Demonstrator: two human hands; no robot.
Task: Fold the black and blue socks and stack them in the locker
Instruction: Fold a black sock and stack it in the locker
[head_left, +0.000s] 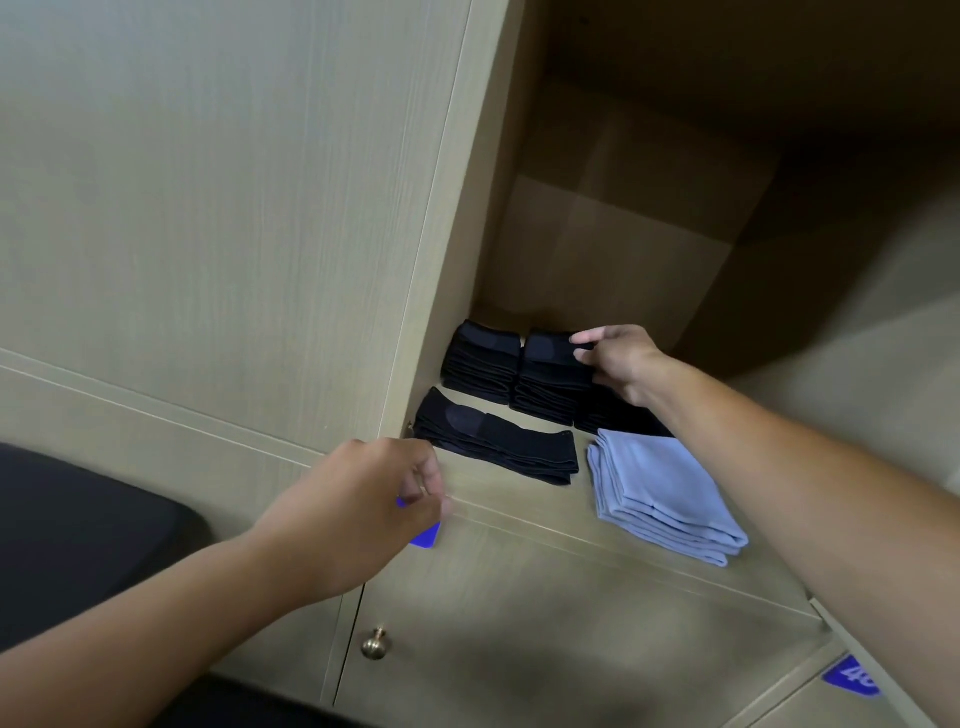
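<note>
R hand (615, 358) deep in locker (597, 249), thumb + fingers pinching top black sock (556, 347) of rear-right stack, prob. squaring it on pile. Second folded black stack (483, 364) just beside, to left. Unfolded-length black pile (498, 441) at front, blue stack (665, 493) beside it near shelf edge. L hand (374, 499) outside at shelf lip, fingers loosely curled, holding nothing I can make out; likely bracing. Brass knob (375, 643) on door below.

Pale wood-grain cabinet doors (208, 208), brass knob (375, 643), blue number tag (852, 682), dim lighting.
</note>
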